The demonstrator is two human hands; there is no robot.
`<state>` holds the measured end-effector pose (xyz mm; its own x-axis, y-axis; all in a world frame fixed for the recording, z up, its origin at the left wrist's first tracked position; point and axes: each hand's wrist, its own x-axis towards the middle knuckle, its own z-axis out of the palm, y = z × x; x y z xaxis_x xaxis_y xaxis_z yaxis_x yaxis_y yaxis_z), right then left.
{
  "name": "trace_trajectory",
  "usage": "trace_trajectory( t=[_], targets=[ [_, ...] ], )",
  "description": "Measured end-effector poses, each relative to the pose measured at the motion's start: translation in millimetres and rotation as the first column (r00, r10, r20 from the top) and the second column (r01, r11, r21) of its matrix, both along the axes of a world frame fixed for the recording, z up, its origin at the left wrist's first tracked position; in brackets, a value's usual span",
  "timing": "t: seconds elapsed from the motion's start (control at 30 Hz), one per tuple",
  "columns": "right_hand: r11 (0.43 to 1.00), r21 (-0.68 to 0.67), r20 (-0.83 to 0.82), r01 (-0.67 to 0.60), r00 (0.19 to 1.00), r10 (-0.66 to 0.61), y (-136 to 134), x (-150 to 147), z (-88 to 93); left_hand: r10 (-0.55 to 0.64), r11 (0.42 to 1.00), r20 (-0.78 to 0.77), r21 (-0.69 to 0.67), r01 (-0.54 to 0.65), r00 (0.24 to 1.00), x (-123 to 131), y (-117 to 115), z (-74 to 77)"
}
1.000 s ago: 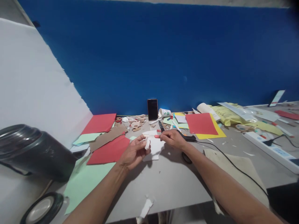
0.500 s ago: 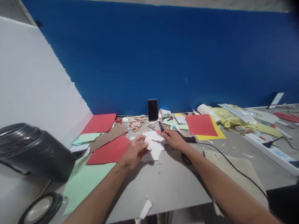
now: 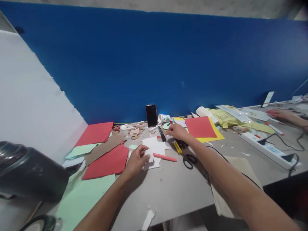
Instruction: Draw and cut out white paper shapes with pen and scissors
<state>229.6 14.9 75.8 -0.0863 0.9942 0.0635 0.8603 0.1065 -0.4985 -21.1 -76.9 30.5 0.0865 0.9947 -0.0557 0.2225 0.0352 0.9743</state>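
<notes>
red pen [image 3: 165,157] now on table [image 3: 173,189]; right hand [image 3: 176,131] forward, fingers' state unclear; left hand [image 3: 135,161] pinches white cutout [image 3: 152,161].

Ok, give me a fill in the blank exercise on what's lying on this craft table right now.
1. The paper cutout in the left hand is ____ in colour.
2. The phone leans upright against the wall, which is ____.
3. The red sheet beside the right hand lies on a second sheet, coloured ____.
4. The scissors on the table have ____ handles.
Missing words: white; blue; yellow; black.
</notes>
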Motion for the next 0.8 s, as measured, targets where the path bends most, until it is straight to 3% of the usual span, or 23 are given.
trace_trajectory(
  t=[0.13,0.27,0.47,0.6,0.8],
  targets=[
    [0.991,0.105,-0.01,0.088,0.996,-0.087,52.1,10.8,16.6,-0.037,0.999,-0.026,0.014,0.037,0.999,2.9,-3.3,1.1],
    [0.977,0.173,0.009,0.125,0.992,-0.128,80.7,-1.0,12.4,-0.048,0.998,-0.048,0.024,0.049,0.998,4.8,-5.1,0.4],
    [0.98,0.199,0.176,0.003,0.984,-0.039,85.6,-26.2,-10.6,-0.033,0.992,-0.207,0.116,0.058,0.978,7.3,-9.6,5.3],
    [0.983,0.166,0.307,-0.074,0.951,0.02,86.7,-26.2,-17.3,-0.021,0.987,-0.281,0.149,0.065,0.96,8.9,-12.6,12.4],
    [0.982,0.186,0.339,0.038,0.935,-0.1,98.0,11.0,-7.8,-0.003,0.979,-0.344,0.191,0.073,0.939,4.5,-9.5,7.4]
  ],
)
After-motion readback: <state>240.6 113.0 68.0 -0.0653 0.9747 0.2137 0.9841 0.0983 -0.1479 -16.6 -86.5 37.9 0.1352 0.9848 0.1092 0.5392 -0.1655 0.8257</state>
